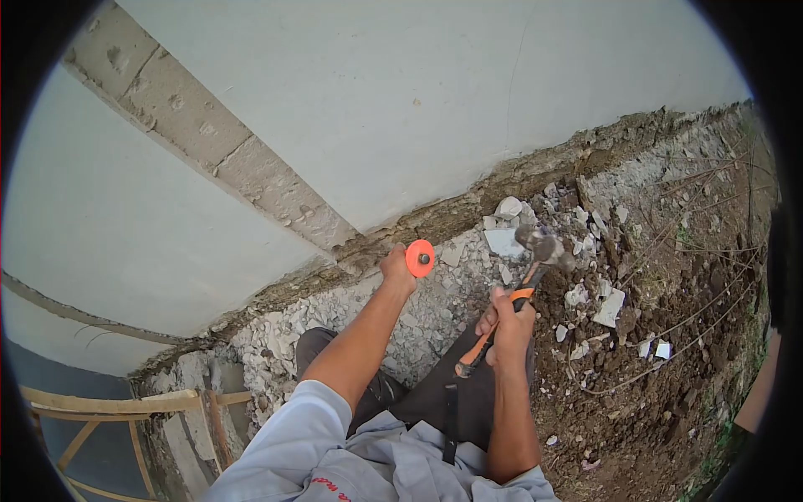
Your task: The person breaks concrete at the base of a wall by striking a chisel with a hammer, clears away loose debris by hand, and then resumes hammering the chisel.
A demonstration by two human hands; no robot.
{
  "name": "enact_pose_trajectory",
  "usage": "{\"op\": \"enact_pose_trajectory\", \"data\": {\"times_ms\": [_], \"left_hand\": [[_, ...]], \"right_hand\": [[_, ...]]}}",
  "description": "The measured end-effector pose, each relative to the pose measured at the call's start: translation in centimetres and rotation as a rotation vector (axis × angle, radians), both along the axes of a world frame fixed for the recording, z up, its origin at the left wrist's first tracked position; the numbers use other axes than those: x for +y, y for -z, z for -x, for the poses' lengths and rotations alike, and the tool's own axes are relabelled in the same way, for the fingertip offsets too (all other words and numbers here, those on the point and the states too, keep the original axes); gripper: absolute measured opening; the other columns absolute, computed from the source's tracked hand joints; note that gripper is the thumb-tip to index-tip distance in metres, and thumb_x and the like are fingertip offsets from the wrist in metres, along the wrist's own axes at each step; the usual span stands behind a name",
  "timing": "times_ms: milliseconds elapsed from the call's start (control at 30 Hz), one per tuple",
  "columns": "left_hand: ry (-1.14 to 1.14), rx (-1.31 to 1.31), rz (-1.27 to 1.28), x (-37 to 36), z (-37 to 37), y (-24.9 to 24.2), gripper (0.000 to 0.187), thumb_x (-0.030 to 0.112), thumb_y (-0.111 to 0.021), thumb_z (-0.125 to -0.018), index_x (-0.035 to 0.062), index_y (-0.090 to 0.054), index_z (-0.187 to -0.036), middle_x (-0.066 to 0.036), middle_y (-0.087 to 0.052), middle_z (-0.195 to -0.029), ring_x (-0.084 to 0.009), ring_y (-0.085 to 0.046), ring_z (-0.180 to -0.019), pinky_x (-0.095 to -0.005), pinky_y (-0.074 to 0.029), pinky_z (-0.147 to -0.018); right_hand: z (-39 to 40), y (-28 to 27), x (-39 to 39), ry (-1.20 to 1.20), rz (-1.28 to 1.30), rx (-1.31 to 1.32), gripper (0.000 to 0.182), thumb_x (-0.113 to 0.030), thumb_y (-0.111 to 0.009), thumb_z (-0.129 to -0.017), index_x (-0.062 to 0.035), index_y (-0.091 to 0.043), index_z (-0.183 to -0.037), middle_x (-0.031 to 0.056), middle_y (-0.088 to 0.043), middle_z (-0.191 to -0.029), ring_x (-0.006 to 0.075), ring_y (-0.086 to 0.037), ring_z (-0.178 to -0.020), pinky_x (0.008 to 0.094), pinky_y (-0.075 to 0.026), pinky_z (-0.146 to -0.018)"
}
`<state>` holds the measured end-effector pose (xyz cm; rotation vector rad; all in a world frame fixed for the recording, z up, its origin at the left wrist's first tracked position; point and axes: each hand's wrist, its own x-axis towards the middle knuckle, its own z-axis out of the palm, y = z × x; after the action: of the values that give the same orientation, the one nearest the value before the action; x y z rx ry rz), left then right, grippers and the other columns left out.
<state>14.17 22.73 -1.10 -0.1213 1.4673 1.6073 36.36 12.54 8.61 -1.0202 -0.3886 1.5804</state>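
Note:
My left hand (398, 266) is closed around a chisel (424, 259), whose round orange hand guard and grey striking end face me. The chisel's blade is hidden behind the guard and hand, near the broken foot of the wall (435, 75). In my right hand (505, 328) is a hammer (489, 343) with an orange and black handle, gripped around the middle. Its head, slightly blurred, is over the rubble to the right of the chisel.
White and grey rubble (280, 356) lies along the wall base. Loose brown soil (619, 402) with thin roots or wires spreads at right. A bare strip of blockwork (209, 125) crosses the plaster. Wooden framing (117, 403) stands lower left. Part of another person's limb (759, 389) shows at far right.

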Motion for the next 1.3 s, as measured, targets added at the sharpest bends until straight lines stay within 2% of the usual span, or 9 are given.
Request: {"op": "enact_pose_trajectory", "data": {"times_ms": [233, 267, 333, 400, 467, 533, 733, 933, 1300], "left_hand": [[0.002, 0.01, 0.0, 0.0, 0.2, 0.3, 0.007, 0.007, -0.057, -0.088, 0.0046, -0.051, -0.084, -0.004, -0.053, -0.077, -0.0163, -0.056, -0.063, -0.0359, -0.05, -0.056], [-0.001, 0.017, -0.006, 0.0, 0.5, 0.4, 0.007, 0.007, -0.057, -0.088, 0.0046, -0.051, -0.084, -0.004, -0.053, -0.077, -0.0163, -0.056, -0.063, -0.0359, -0.05, -0.056], [-0.005, -0.011, 0.009, 0.1, 0.6, 1.6, 0.005, 0.009, -0.055, -0.089, 0.0044, -0.054, -0.09, -0.005, -0.057, -0.08, -0.0182, -0.06, -0.066, -0.0344, -0.051, -0.057], [0.042, -0.044, -0.063, -0.5, 2.7, 1.6, 0.007, 0.01, -0.054, -0.09, 0.0042, -0.055, -0.094, -0.006, -0.06, -0.085, -0.0196, -0.062, -0.069, -0.0347, -0.053, -0.059], [0.051, -0.082, -0.115, -3.0, 6.2, 2.9, 0.011, 0.012, -0.053, -0.092, 0.004, -0.056, -0.098, -0.007, -0.062, -0.089, -0.0211, -0.064, -0.072, -0.0349, -0.054, -0.061], [0.127, -0.013, 0.012, -4.1, 8.8, 5.1, 0.028, 0.022, -0.037, -0.097, 0.0058, -0.055, -0.11, -0.008, -0.063, -0.11, -0.0247, -0.064, -0.096, -0.041, -0.054, -0.083], [0.069, -0.299, -0.089, -8.4, 5.1, 4.0, 0.017, 0.017, -0.048, -0.095, 0.0051, -0.054, -0.106, -0.008, -0.062, -0.099, -0.0227, -0.064, -0.087, -0.0395, -0.055, -0.078], [0.216, -0.096, -0.135, -8.9, 2.3, 1.2, 0.013, 0.018, -0.057, -0.093, 0.0086, -0.053, -0.086, -0.002, -0.052, -0.076, -0.0135, -0.052, -0.062, -0.0317, -0.048, -0.056], [0.263, -0.036, -0.121, -6.5, 0.7, 0.1, 0.011, 0.017, -0.056, -0.09, 0.0076, -0.051, -0.087, -0.004, -0.05, -0.081, -0.0163, -0.053, -0.07, -0.036, -0.051, -0.062]], "right_hand": [[-1.5, -1.4, 3.7, 0.782, -0.494, 0.202, 0.024, -0.012, -0.047, -0.097, -0.0091, -0.038, -0.075, -0.0006, -0.036, -0.058, 0.0113, -0.041, -0.052, 0.0295, -0.042, -0.052], [3.5, 1.9, 1.9, 0.623, -0.354, 0.186, 0.022, -0.01, -0.051, -0.094, -0.0073, -0.04, -0.075, 0.0002, -0.04, -0.056, 0.0119, -0.043, -0.049, 0.0298, -0.041, -0.048], [8.7, 7.1, -2.8, -0.439, 0.195, -0.052, 0.017, -0.009, -0.063, -0.085, -0.0064, -0.047, -0.08, 0.0032, -0.048, -0.055, 0.0153, -0.048, -0.041, 0.0313, -0.04, -0.039], [9.3, 7.0, -4.3, -0.504, 0.331, 0.141, 0.018, -0.011, -0.064, -0.086, -0.0075, -0.047, -0.079, 0.0021, -0.046, -0.055, 0.0146, -0.045, -0.041, 0.0322, -0.04, -0.04], [7.8, 6.6, -3.6, -0.45, 0.278, -0.002, 0.023, -0.015, -0.064, -0.086, -0.0064, -0.047, -0.073, 0.0011, -0.046, -0.054, 0.0139, -0.046, -0.041, 0.0317, -0.04, -0.038], [5.2, 4.5, -1.6, -0.278, 0.159, -0.062, 0.025, -0.014, -0.064, -0.086, -0.0058, -0.046, -0.071, 0.0017, -0.046, -0.054, 0.0131, -0.046, -0.041, 0.0305, -0.039, -0.039], [-0.9, -0.5, 1.3, 0.108, -0.133, -0.091, 0.02, -0.013, -0.061, -0.091, -0.0063, -0.045, -0.08, 0.0007, -0.043, -0.059, 0.0116, -0.043, -0.046, 0.0298, -0.042, -0.044], [1.8, 2.3, -3.3, 0.027, -0.127, -0.113, 0.019, -0.016, -0.06, -0.092, -0.0085, -0.045, -0.083, 0.0004, -0.042, -0.057, 0.0125, -0.043, -0.045, 0.0316, -0.042, -0.044], [-0.3, -1.4, -3.9, 0.134, -0.259, -0.031, 0.027, -0.021, -0.056, -0.094, -0.0088, -0.043, -0.074, 0.0024, -0.04, -0.056, 0.0144, -0.043, -0.046, 0.0332, -0.042, -0.047]]}}
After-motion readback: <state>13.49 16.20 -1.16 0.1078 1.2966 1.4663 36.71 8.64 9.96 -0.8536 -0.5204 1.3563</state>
